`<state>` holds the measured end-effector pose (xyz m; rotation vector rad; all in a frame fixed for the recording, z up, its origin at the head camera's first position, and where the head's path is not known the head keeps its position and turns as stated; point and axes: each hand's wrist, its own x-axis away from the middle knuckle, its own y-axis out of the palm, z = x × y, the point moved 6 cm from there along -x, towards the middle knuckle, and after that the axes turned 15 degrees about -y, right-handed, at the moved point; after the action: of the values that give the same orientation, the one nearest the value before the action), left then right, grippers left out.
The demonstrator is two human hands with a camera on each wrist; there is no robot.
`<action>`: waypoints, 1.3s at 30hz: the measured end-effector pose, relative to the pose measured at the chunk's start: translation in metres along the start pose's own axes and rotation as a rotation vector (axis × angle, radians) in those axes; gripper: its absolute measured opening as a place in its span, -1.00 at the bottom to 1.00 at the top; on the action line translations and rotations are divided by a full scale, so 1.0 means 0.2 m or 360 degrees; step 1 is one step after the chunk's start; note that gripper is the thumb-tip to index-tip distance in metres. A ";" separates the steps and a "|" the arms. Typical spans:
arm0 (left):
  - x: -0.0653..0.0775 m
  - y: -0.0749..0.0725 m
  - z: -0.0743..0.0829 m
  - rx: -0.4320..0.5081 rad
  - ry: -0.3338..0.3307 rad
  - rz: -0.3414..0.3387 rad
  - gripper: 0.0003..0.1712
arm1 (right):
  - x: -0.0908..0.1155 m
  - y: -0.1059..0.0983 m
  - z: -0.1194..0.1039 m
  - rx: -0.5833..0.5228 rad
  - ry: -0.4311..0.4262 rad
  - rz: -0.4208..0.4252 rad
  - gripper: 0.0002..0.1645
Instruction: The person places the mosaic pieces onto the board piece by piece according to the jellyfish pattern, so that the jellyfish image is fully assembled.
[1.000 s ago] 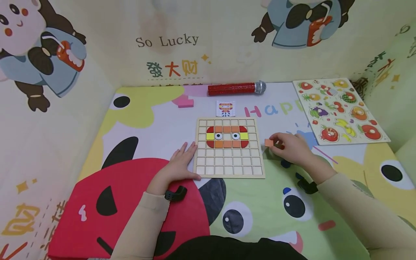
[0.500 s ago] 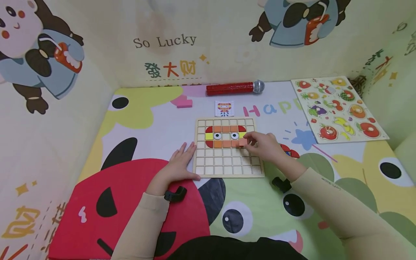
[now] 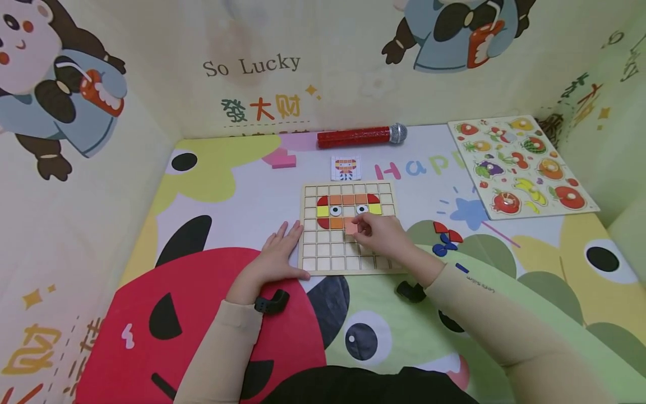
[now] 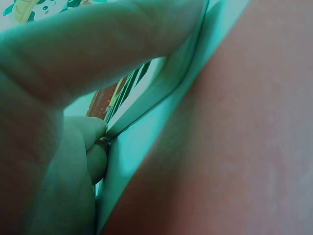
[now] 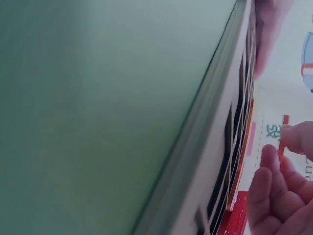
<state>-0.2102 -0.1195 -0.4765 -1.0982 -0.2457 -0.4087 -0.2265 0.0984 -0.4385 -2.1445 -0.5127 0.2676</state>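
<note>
Tile (image 3: 350,226), flat, square and orange, sits pinched between thumb and fingertips of the right hand (image 3: 386,237), raised just above the gridded board (image 3: 337,249). Fingers spread, the left hand (image 3: 277,255) touches the board's left edge. Pale, wood-like and divided into square cells, the board bears rounded red pieces (image 3: 323,200), yellow squares (image 3: 375,209) and eye pieces (image 3: 335,211). Beyond lies a glittery red microphone (image 3: 353,137). Wall lettering (image 3: 271,64) reads "So Lucky" and "發大财"; cloth lettering (image 3: 388,171) reads "Happ" beside a fruit-printed board (image 3: 525,165).

- Looks like matt, smooth-sanded wood in grid board (image 3: 324,250).
- Glitters, grainy, on red barrel (image 3: 353,137).
- Appears metallic at microphone head (image 3: 398,133).
- Resembles matt cloth on right sleeve (image 3: 484,320).
</note>
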 end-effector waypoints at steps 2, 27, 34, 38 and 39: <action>0.00 0.00 0.00 0.0005 0.0005 0.0000 0.33 | 0.00 0.02 0.00 -0.0026 0.0037 -0.0003 -0.67; 0.01 -0.01 0.00 0.0003 -0.0005 -0.0015 0.33 | -0.01 0.05 0.02 0.0236 -0.0030 -0.0084 -0.79; 0.00 -0.01 0.00 0.0003 -0.0014 -0.0029 0.33 | -0.01 0.05 0.01 0.0206 -0.0051 -0.0095 -0.76; 0.00 -0.01 0.00 0.0000 -0.0016 -0.0034 0.33 | -0.01 0.05 0.01 0.0203 -0.0060 -0.0096 -0.74; 0.00 -0.01 0.00 0.0001 -0.0016 -0.0035 0.33 | -0.02 0.06 0.01 0.0200 -0.0060 -0.0096 -0.73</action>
<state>-0.2102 -0.1204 -0.4746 -1.0982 -0.2671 -0.4230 -0.2271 0.0928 -0.4488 -2.0022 -0.5667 0.2994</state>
